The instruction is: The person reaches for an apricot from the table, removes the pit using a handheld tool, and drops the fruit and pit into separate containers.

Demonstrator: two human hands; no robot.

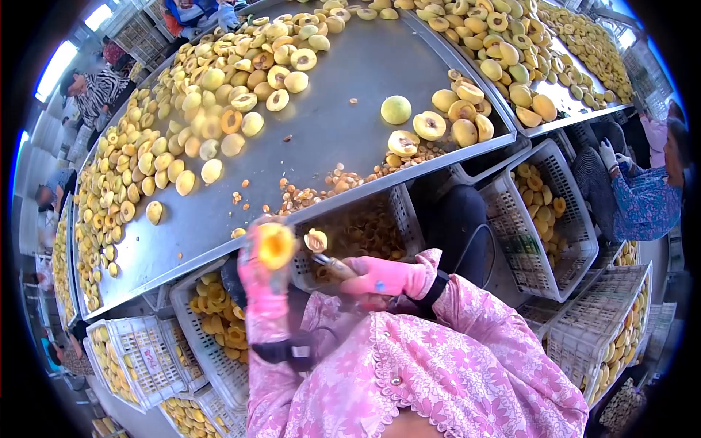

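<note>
My left hand (264, 292), in a pink glove, grips a yellow peach half (276, 246), its hollowed cut side facing up; the hand is blurred by motion. In my right hand (387, 277), also pink-gloved, is a wooden-handled pitting knife (334, 266), its metal tip pointing left toward the peach half. Just above that tip appears a small pale-brown peach pit (315, 241) with flesh around it. Both hands are in front of the table's near edge, over a white crate (406, 212) of dark orange fruit pieces.
The metal table (328, 109) bears a long heap of peach halves (212, 95), with loose pits (321, 191) along its near edge. Crates of fruit stand at left (139, 358) and right (540, 219). A co-worker (650, 190) sits at right; others are at far left.
</note>
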